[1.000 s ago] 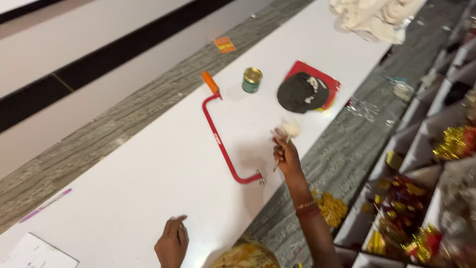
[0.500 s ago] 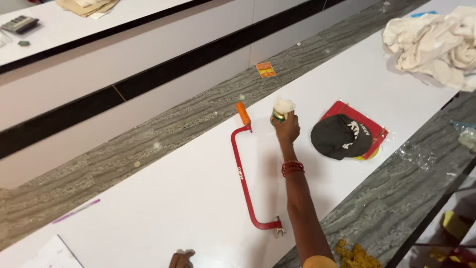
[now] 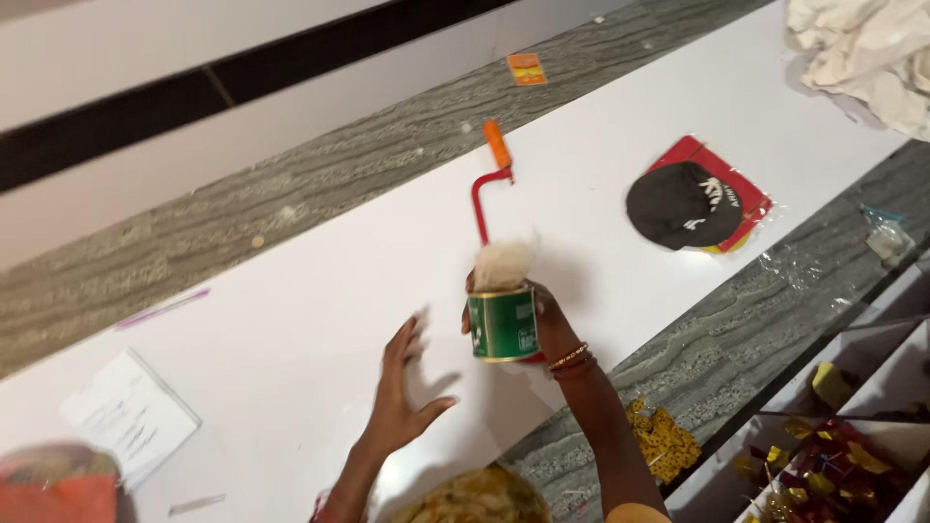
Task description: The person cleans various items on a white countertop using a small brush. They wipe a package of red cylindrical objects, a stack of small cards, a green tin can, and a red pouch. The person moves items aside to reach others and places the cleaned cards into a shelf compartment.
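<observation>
Right hand (image 3: 542, 324) wrapped around a small green tin (image 3: 503, 326), lifted above the white board (image 3: 291, 329) near its near edge, with a wad of off-white cloth (image 3: 502, 263) bunched at the tin's top. Tin is cylindrical, green label with a pale patch, metal rim at the bottom; long axis roughly upright, top pointing toward the far edge. Left hand (image 3: 399, 387) open, fingers spread wide, holding nothing, over the board just left of the tin; cannot tell if it touches. Behind the tin, a red-framed tool with an orange handle (image 3: 497, 143) lies on the board, handle toward the far edge. Right of that, a black cap on a flat red packet in clear wrap (image 3: 712, 199). Small orange label (image 3: 527, 68) on the grey strip past the far edge. White paper sheet (image 3: 129, 415) near the board's left end. Crumpled pale cloth (image 3: 857, 48) at the far right corner.
</observation>
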